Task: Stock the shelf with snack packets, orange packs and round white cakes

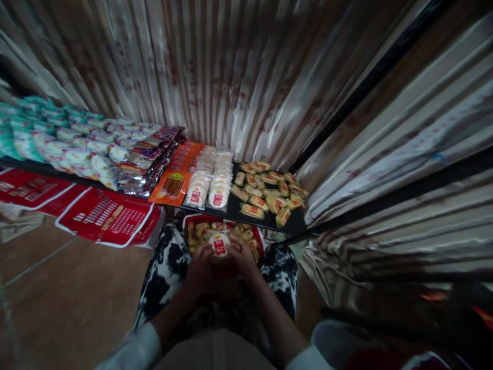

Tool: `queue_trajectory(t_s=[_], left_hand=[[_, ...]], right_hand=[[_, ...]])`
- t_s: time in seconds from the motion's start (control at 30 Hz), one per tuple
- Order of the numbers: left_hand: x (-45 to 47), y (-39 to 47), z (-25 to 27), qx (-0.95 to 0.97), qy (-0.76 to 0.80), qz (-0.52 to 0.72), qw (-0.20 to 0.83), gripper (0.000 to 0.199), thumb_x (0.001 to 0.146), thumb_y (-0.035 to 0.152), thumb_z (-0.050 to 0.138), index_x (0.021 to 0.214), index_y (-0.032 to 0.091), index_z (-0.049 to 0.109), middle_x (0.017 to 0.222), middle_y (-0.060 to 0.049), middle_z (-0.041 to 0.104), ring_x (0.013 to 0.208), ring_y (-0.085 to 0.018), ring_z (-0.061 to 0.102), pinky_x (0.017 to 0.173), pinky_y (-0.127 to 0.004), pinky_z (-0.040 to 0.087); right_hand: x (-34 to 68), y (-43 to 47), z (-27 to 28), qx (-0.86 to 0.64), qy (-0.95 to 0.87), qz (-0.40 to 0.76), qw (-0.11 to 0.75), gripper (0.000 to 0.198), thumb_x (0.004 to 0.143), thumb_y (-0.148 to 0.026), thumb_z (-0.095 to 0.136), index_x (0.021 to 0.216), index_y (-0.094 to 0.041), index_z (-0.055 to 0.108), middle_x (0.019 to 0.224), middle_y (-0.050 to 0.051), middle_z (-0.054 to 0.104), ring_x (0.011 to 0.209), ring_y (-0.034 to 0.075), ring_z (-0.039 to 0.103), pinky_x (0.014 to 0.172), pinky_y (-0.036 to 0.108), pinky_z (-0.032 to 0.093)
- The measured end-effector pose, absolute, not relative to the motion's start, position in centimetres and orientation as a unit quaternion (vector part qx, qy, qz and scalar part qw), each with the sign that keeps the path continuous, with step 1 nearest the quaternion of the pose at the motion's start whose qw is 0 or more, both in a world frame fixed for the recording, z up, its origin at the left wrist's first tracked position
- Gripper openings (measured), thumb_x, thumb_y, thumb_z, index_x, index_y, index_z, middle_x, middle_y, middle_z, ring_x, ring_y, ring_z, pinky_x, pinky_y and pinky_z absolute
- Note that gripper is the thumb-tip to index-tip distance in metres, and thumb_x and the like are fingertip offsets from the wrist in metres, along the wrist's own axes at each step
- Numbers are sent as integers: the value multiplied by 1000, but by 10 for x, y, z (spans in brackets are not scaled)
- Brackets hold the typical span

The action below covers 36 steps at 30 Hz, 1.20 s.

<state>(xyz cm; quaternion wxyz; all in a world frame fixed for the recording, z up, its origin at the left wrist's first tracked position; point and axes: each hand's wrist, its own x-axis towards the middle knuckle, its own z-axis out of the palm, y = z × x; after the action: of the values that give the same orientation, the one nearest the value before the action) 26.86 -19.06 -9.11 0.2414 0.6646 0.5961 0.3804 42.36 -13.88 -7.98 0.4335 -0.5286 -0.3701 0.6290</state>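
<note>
Between my two hands is a round, pale packaged cracker (219,245) with a red label, held above a red basket (261,237). My left hand (202,261) grips its left side, and my right hand (239,255) closes on its right side. Small yellow-wrapped snack packs (200,229) fill the basket, which sits between my knees. Just beyond, on a dark shelf (234,211), two rows of the same round packs (219,180) lie overlapped. To their right, more yellow-wrapped packs (254,201) are scattered loosely.
Left along the shelf lie an orange packet (174,180), a stack of dark shiny packets (148,159) and many white and green packs (73,141). Red printed boxes (106,216) stand below. Corrugated sheeting (215,67) rises behind, with dark bars (362,97) at the right.
</note>
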Motion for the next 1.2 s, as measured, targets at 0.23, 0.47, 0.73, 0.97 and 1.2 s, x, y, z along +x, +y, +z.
queue_trajectory(t_s=[0.23,0.47,0.73,0.97,1.2], left_hand=[[257,-194,-80,685,570,416,180,31,88,12,34,107,19,57,118,-11,56,112,-19,54,94,-38,49],[252,-181,-66,651,605,422,179,28,88,18,38,110,17,57,117,-12,55,109,-20,56,93,-37,50],[252,-134,-46,651,623,402,160,28,87,17,42,109,19,59,121,-10,52,114,-21,52,99,-37,45],[261,-92,-30,677,640,335,145,36,88,20,42,122,18,51,129,-11,49,113,-22,53,92,-35,48],[270,-76,-44,705,634,313,58,38,83,17,49,121,18,52,125,-12,53,121,-26,46,100,-42,42]], right_hand=[[408,-139,-58,-487,-334,662,461,52,56,-35,77,102,-21,59,87,3,71,74,21,67,70,34,53],[392,-127,-61,-494,-380,627,468,46,56,-39,76,96,-20,61,87,5,71,78,21,66,74,35,52],[384,-90,-48,-539,-471,501,487,35,66,-46,66,88,-20,62,82,3,69,73,18,62,70,31,50],[394,-46,-34,-615,-577,334,422,33,73,-44,56,91,-18,63,79,2,65,66,16,57,66,29,47],[396,-27,-37,-657,-632,236,336,24,79,-35,53,92,-18,64,81,3,68,69,17,61,66,28,45]])
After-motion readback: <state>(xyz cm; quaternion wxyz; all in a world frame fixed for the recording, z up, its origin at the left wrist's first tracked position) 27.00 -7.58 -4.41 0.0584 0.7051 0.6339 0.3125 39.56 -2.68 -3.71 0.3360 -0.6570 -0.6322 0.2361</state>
